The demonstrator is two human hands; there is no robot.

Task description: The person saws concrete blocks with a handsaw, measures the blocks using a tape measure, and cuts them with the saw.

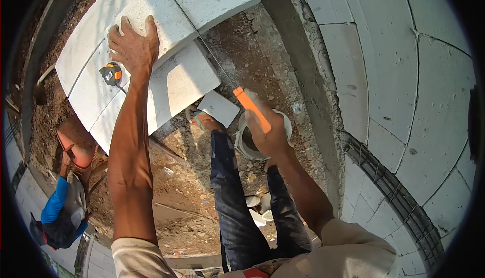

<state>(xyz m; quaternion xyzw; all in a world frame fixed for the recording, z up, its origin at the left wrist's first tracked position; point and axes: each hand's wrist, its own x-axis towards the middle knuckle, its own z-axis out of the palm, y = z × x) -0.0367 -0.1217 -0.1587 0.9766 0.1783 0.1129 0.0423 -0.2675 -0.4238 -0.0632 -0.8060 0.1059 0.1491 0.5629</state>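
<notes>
Gripping the orange handle [252,110] of a hand saw, the right hand [268,132] is closed with its fingers wrapped around it. The saw's thin blade [219,63], seen nearly edge-on, runs from the handle up to the white blocks, in line with a dark line between two of them; whether that is a cut or a joint cannot be told. The left hand [134,44] is spread wide, palm down, pressing on the white block [174,28] just beside that line and grasping nothing. Near its wrist, a black-and-orange tape measure [111,74] lies on the pale block surface. Below the pressed block, another white block [187,78] juts out, partly sunlit. A smaller white block [220,107] sits by the person's foot [207,121], next to a bucket [244,150] partly hidden behind the right hand. Farther out, a block wall [389,76] and a rebar cage [391,192] curve along the right, while at far left another person in blue sleeves [54,207] is beside an orange container [80,152].
</notes>
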